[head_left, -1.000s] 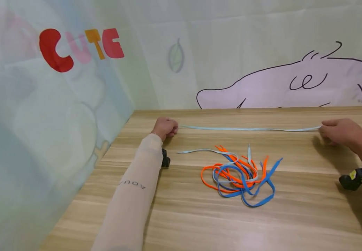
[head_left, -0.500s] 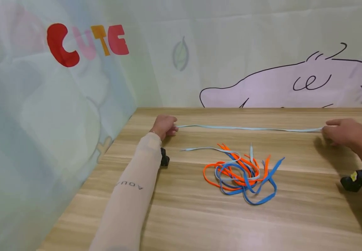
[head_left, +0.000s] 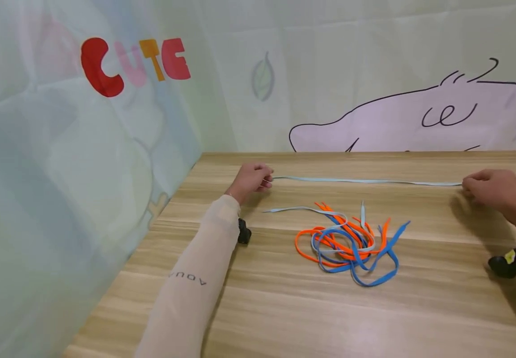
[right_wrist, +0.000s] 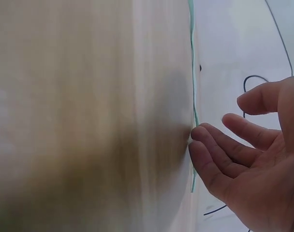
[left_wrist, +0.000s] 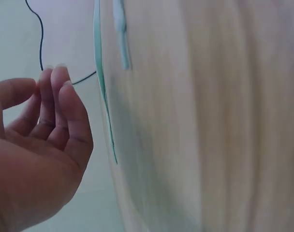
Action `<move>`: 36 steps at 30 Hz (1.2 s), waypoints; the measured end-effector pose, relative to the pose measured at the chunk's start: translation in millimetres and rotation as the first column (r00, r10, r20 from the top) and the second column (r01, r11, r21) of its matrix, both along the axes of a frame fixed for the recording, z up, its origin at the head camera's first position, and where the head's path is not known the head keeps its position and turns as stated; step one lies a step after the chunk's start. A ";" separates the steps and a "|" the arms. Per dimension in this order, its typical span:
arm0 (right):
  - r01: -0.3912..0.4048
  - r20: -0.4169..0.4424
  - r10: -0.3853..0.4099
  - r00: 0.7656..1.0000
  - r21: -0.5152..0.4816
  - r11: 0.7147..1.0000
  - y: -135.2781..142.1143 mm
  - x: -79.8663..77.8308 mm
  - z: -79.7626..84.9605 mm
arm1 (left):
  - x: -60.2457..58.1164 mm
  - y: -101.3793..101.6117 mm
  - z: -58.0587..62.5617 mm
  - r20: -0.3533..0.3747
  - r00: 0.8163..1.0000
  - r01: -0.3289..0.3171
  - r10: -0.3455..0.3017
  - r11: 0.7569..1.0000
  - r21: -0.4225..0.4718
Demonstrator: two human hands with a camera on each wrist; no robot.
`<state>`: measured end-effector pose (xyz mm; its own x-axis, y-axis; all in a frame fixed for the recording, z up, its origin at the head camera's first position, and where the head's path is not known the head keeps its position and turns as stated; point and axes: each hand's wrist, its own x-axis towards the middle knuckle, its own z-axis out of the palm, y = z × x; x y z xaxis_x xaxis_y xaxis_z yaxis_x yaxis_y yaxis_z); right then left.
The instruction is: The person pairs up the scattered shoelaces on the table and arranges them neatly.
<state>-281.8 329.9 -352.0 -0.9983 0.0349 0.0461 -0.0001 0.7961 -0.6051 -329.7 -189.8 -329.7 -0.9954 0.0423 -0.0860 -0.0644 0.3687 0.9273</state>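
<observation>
A pale blue shoelace [head_left: 352,180] lies nearly straight along the far part of the wooden table. Beside its left end, my left hand [head_left: 252,179] hovers with loosely curled fingers and holds nothing; the left wrist view shows that lace end [left_wrist: 108,116] free of the hand. My right hand [head_left: 492,189] is at the other end. In the right wrist view its lower fingertips [right_wrist: 198,133] rest at the lace [right_wrist: 193,72] without gripping it, thumb apart. Nearer the front lies a tangled pile of orange shoelaces [head_left: 304,250], blue shoelaces [head_left: 392,242] and another pale blue shoelace [head_left: 291,208].
The wooden table [head_left: 329,318] meets a printed cloth backdrop [head_left: 222,89] along its far and left edges. A black wrist camera [head_left: 243,231] sits on the left wrist and another black camera [head_left: 510,261] on the right.
My left hand has shifted right along the lace's left end, its fingers looser than before. My right hand stays at the other end. The head view has turned slightly left.
</observation>
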 end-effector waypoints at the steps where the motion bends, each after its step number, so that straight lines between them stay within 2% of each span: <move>1: -0.002 0.002 0.002 1.000 -0.009 1.000 -1.3 1.7 -0.7 | 1.0 3.4 -1.1 -0.002 1.000 0.026 -0.026 0.999 -0.020; 5: -0.018 0.014 0.018 1.000 0.000 1.000 -6.7 8.0 -2.5 | 6.8 15.4 -4.3 0.012 0.993 0.115 -0.114 0.988 -0.099; 8: -0.038 0.014 0.037 0.999 0.029 0.999 -9.0 11.6 -0.7 | 10.7 24.5 -5.5 0.019 0.982 0.191 -0.190 0.971 -0.147; 12: -0.079 0.022 0.077 0.997 0.051 0.996 -11.0 14.3 6.2 | 15.6 35.9 -5.1 0.018 0.952 0.301 -0.304 0.929 -0.215; 15: -0.108 0.042 0.106 0.993 0.043 0.993 -14.6 16.3 11.1 | 20.7 42.8 -2.8 0.020 0.933 0.352 -0.361 0.894 -0.278; 18: -0.129 0.050 0.127 0.991 0.037 0.991 -21.0 18.8 12.6 | 25.6 47.5 -0.8 0.017 0.922 0.366 -0.386 0.858 -0.359; 24: -0.169 0.057 0.167 0.984 0.031 0.985 -41.6 17.8 11.7 | 30.3 50.4 -1.6 0.017 0.923 0.345 -0.386 0.804 -0.484; 28: -0.183 0.068 0.181 0.981 0.015 0.983 -56.8 16.2 12.9 | 34.0 53.6 -0.4 0.038 0.918 0.359 -0.395 0.789 -0.498; 36: -0.183 0.103 0.183 0.978 -0.009 0.983 -72.4 17.4 12.1 | 39.6 59.7 3.0 0.075 0.905 0.400 -0.419 0.775 -0.489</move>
<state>-264.4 257.5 -339.8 -0.9872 -0.1490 -0.0577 -0.0834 0.7886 -0.6092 -290.1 -130.1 -326.7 -0.8962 0.4096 -0.1704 0.2253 0.7511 0.6206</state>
